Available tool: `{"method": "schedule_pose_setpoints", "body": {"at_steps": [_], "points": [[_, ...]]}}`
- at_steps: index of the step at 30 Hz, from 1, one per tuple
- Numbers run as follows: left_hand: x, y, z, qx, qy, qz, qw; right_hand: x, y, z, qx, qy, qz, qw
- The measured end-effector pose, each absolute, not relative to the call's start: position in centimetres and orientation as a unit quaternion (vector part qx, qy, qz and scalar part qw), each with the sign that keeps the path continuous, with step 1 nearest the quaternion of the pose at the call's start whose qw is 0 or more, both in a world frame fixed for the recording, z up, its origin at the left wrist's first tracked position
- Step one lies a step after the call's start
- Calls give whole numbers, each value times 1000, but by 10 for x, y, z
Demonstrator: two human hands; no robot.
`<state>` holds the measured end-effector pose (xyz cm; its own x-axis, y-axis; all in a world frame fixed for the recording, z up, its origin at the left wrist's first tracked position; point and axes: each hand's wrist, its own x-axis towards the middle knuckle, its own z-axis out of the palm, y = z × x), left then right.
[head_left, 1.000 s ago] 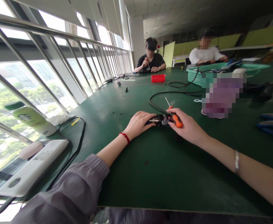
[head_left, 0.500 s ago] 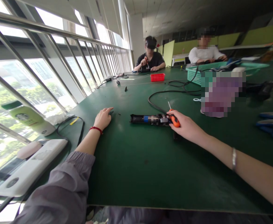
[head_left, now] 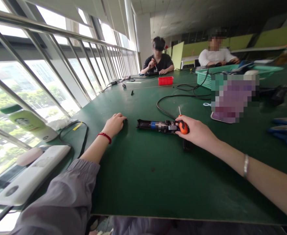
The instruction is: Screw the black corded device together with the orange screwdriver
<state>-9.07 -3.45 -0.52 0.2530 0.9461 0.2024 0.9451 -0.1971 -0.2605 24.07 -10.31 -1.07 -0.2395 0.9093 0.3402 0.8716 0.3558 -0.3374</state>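
Observation:
A long black device with a blue band and exposed parts lies on the green table. My right hand is closed round an orange-handled screwdriver at the device's right end, with the thin shaft pointing up and away. My left hand rests on the table a little left of the device. Its fingers are curled down over a spot where small dark bits lay. What they hold, if anything, is hidden.
A black cable loops behind the device. Farther back stand a red bin and a green basket. Blue gloves lie at the right. A white device, a bottle and a black strap are at the left. Two people sit at the far end.
My left hand left the device, reached left to small bits on the table, then curled and drew back toward the device. The right hand stayed on the screwdriver.

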Motion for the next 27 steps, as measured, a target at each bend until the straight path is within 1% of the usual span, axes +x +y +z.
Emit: {"method": "schedule_pose_setpoints", "body": {"at_steps": [5,11,17,22,27], "points": [[-64,-45,-3,-781,-596,25,182,239,-106,-8,-570,-791,-36,221],[-33,-60,0,-794,-575,41,195,237,-104,-9,-583,-781,-82,209],[-17,-69,-3,-842,-503,14,194,238,-96,-14,-607,-754,-117,221],[0,-82,-6,-916,-366,-27,163,243,-93,-18,-597,-757,-74,254],[13,-93,-6,-930,-340,-43,135,249,-89,-23,-558,-765,42,319]]}}
